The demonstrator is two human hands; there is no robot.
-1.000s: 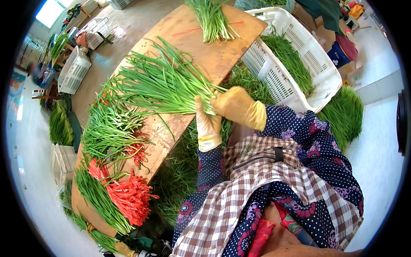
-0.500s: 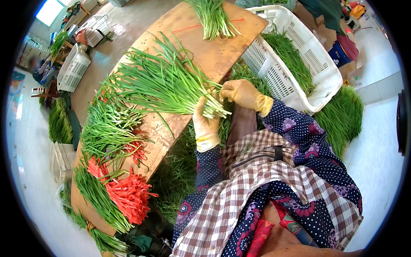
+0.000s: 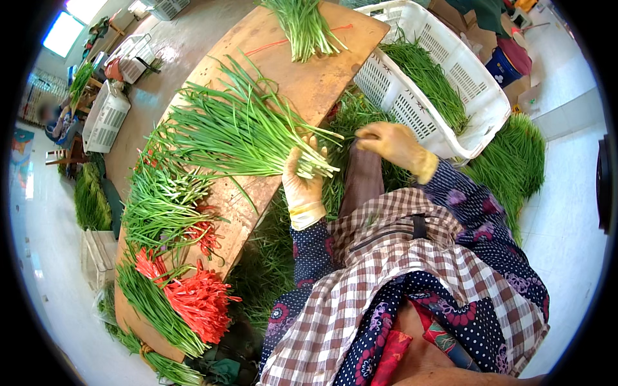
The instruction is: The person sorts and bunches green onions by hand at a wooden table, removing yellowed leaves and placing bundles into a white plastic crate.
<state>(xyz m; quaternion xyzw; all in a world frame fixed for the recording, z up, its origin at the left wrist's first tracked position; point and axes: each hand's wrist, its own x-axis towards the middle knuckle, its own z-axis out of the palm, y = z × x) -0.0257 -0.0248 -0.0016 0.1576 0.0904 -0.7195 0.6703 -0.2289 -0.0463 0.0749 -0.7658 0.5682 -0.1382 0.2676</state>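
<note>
My left hand, in a pale yellow glove, is closed round the stem ends of a loose bunch of green chives. The leaves fan out to the left over the wooden board, and the pale stem ends point toward me. To the right of the stems, apart from them, is my right hand, gloved the same way. Its fingers are pinched together; whatever they hold, if anything, is too small to make out. Below it lie loose greens beside the board.
On the board lie another chive bunch over a red tie, a heap of chives, and a bundle of red ties on more chives. A white crate with chives stands right; a chive pile lies beyond it.
My right hand has moved away from the stem ends, rightward and slightly down, with its fingers still pinched. My left hand keeps its hold on the chives.
</note>
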